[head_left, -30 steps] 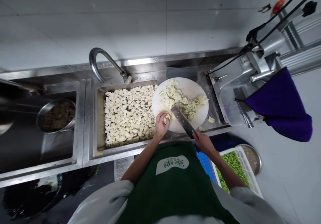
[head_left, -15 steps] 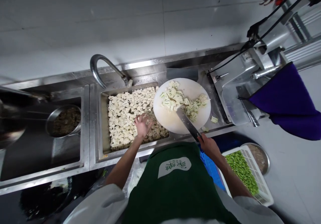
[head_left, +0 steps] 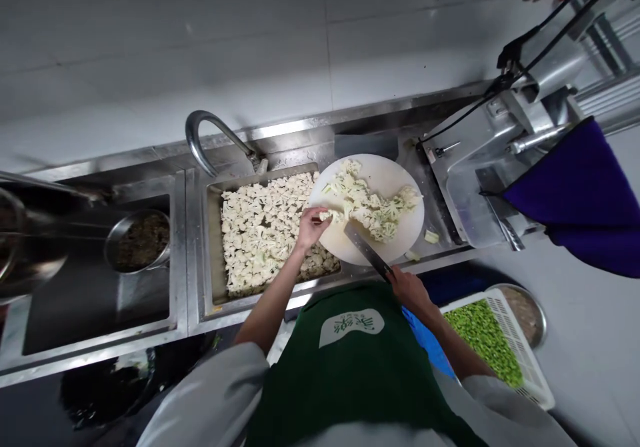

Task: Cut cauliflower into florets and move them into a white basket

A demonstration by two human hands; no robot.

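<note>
Knife [head_left: 367, 250] (just one) fills the closed right hand [head_left: 407, 288]; the left hand [head_left: 309, 229] pinches one cauliflower piece [head_left: 328, 215] over one board [head_left: 343, 248].

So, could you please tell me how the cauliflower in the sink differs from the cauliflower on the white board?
In the sink, the cauliflower spreads across most of the space; on the white board, the cauliflower sits in a smaller heap. The sink cauliflower looks mostly white, while the board cauliflower shows more pale green. Both are in pieces.
</note>
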